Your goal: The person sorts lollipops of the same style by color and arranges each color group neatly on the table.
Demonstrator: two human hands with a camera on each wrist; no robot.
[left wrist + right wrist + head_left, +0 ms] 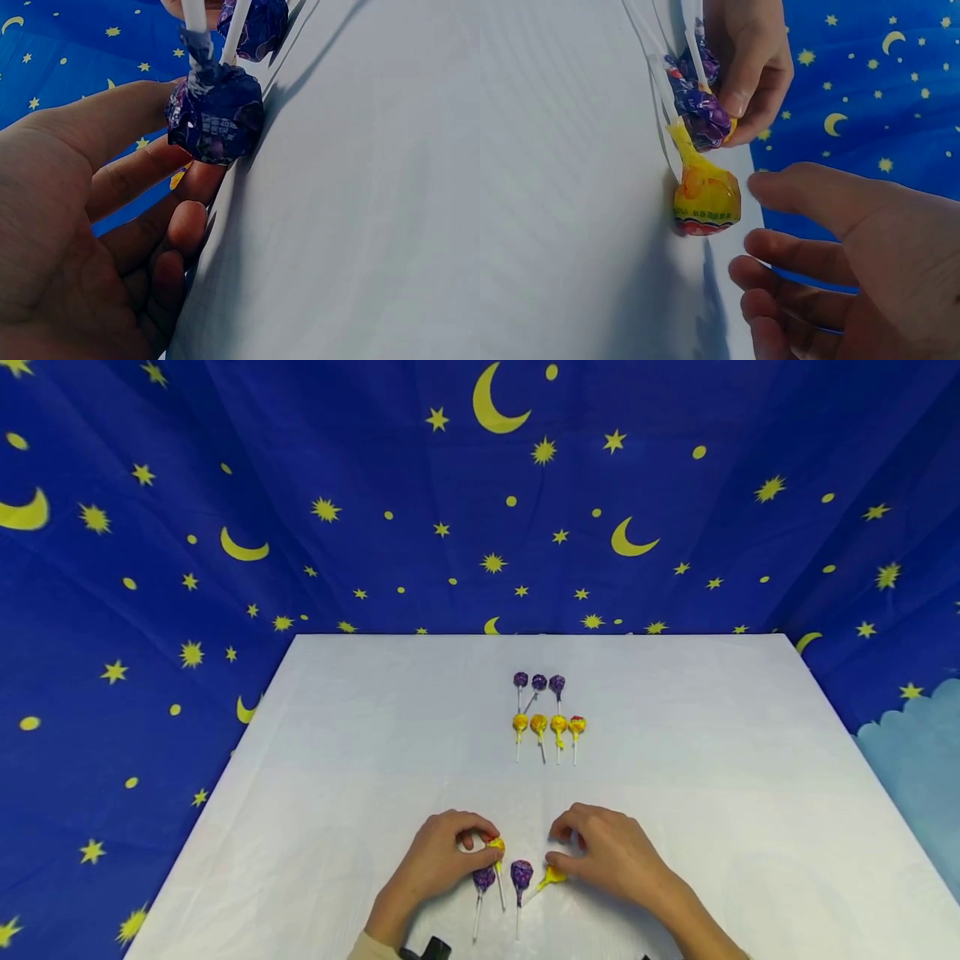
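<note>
Left hand [438, 858]: we see it pinching a yellow lollipop [497, 844] between thumb and finger.
Right hand [611, 853]: fingers spread apart, just beside a second yellow lollipop [709, 195] on the worktop [337, 735].
Purple pair: one purple lollipop [521, 872] lies between our hands; from it, its twin [484, 878] is at nine o'clock, the pinched one ten, the second yellow three.
Far rows: at twelve o'clock we count four yellow lollipops [558, 725], three purple lollipops [539, 682] beyond.
</note>
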